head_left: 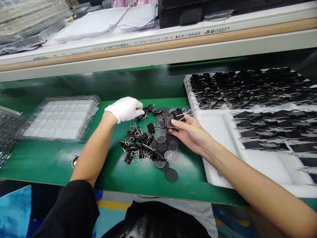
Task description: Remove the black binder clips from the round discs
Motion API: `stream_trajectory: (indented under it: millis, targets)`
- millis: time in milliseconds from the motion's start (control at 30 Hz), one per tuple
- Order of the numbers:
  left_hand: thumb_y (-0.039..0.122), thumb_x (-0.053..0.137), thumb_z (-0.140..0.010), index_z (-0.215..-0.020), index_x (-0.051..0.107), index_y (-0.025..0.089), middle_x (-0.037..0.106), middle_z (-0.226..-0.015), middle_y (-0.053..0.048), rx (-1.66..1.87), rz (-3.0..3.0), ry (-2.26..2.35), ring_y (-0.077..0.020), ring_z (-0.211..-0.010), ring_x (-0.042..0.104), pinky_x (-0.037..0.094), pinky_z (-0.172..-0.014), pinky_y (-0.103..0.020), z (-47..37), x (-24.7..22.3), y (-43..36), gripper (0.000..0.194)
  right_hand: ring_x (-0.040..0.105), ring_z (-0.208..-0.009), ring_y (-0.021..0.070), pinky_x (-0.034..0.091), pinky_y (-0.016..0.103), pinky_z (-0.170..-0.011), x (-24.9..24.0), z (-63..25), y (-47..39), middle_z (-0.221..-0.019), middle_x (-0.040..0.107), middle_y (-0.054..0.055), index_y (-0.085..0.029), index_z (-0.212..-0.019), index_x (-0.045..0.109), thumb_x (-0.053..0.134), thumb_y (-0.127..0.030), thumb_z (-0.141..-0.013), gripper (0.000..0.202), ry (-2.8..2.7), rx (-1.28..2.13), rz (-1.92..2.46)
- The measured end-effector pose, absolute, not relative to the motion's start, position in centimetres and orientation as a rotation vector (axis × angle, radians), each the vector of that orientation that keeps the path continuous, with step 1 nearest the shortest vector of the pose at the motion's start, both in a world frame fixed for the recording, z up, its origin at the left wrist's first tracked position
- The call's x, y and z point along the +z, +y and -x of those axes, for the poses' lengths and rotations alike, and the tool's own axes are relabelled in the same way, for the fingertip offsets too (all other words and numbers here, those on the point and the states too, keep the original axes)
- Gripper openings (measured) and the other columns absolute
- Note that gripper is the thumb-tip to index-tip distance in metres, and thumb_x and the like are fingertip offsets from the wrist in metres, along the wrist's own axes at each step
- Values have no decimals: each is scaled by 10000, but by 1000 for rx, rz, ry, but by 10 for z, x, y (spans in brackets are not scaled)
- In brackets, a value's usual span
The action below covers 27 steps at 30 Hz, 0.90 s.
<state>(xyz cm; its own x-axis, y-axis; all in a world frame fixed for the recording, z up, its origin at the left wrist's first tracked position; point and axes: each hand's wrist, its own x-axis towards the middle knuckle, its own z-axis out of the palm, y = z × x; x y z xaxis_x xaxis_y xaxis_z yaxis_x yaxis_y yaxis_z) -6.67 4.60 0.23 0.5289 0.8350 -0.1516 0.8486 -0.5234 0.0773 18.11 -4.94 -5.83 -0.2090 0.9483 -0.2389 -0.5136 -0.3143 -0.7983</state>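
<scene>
Green bench (52, 165) holds loose clips (131, 148) and discs (162, 146) within reach; right hand (195, 137) grips black clip (178, 115), while left hand's (125, 109) grip (gloved) cannot be confirmed.

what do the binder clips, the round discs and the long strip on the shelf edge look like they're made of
Binder clips: probably metal, with glossy black bodies and shiny silver wire handles.
Round discs: some matte dark grey, perhaps rubber or plastic; others see-through, likely clear plastic.
Long strip: likely wood, tan with a satin look.
</scene>
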Motion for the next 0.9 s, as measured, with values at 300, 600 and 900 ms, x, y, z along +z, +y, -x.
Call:
stream_trajectory:
  millis: [300, 600, 900]
  targets:
    - [473, 511, -949, -864, 669, 177, 680, -799, 2, 203, -2381, 1091, -127, -701, 565, 423, -669, -252, 48, 22, 21, 346, 616, -853, 144, 534, 275, -620, -51, -178, -57, -1334, 681, 62, -221, -1012, 755, 1000, -263, -556, 519, -959, 1597, 916]
    - [555, 349, -1027, -590, 493, 186, 465, -560, 13, 459, -2436, 1133, -107, -545, 385, 316, -565, -287, 28, 11, 8, 590, 592, -713, 139, 573, 330, -654, -55, -178, -56, -896, 670, 7, -198, -906, 710, 1014, -343, -532, 504, -1025, 1479, 903]
    - [579, 640, -823, -505, 307, 205, 231, -529, 52, 342, -2439, 1222, -99, -555, 184, 166, -494, -294, 24, 16, -4, 593, 597, -748, 152, 550, 301, -641, -58, -182, -55, -890, 684, 8, -205, -882, 739, 1030, -273, -487, 495, -1061, 1467, 856]
